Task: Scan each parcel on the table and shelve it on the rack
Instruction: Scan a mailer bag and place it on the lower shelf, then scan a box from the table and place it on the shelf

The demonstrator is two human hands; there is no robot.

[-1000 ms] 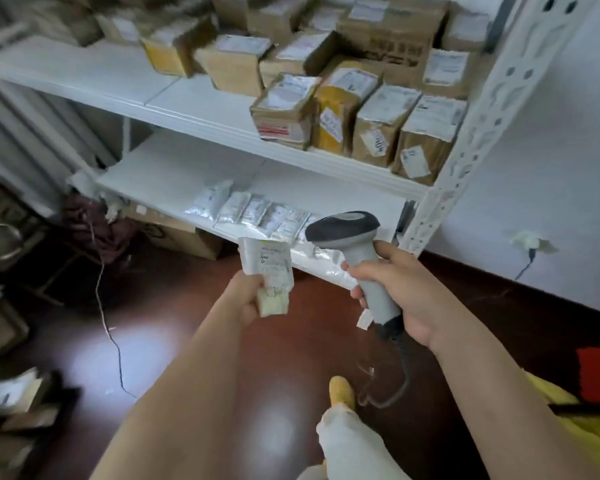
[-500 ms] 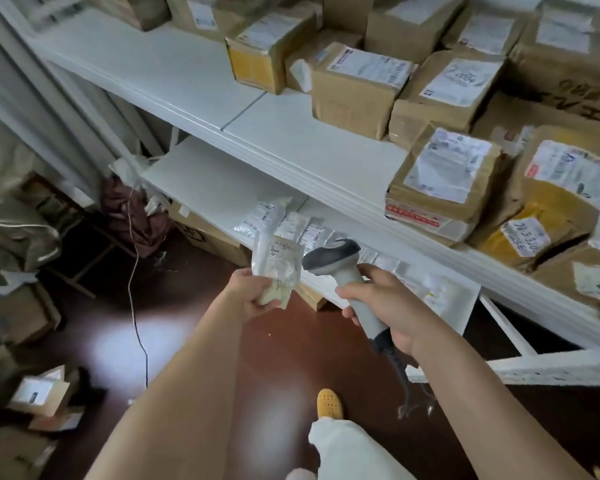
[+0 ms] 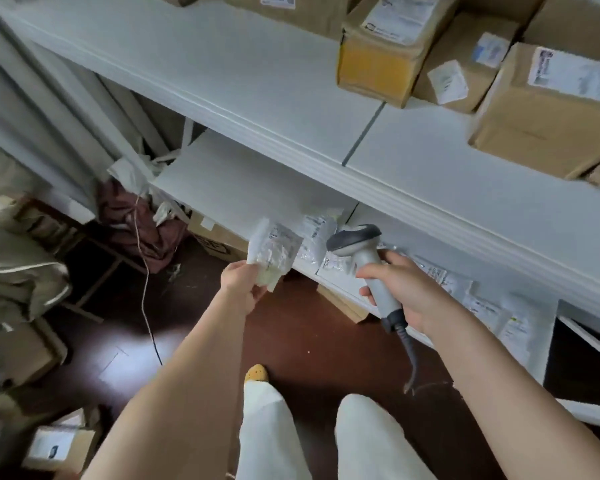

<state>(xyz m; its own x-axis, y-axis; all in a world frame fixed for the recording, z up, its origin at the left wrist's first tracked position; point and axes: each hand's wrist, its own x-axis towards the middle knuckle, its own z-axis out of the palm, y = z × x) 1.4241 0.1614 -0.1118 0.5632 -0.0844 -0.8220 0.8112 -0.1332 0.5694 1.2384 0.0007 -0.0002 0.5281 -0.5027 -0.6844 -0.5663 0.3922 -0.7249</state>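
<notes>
Person has stepped in closer to the rack (image 3: 413,202) than half a second ago: the lower shelf (image 3: 243,181) now sits right under both hands, and the view looks down on it. Left hand (image 3: 243,284) pinches a small white bag parcel (image 3: 274,249) by its bottom edge, thumb and fingers closed on it, and has carried it up over the front lip of the lower shelf, just left of the row of bags (image 3: 478,303) already lying there. Right hand (image 3: 402,289) is wrapped tight round the scanner (image 3: 357,247) handle, head pointed left toward the parcel, cord hanging down. No beam visible, so can't tell if the scan is done; judging by position, shelving is next. Free white shelf space lies left and behind the parcel, nothing blocking it. The upper shelf (image 3: 187,60) overhangs, so clearance looks tight for the scanner hand. Boxes (image 3: 541,109) fill the upper shelf at right. Floor has a loose cable (image 3: 146,292), cartons and a red cloth heap to the left, near the feet; trip risk.
</notes>
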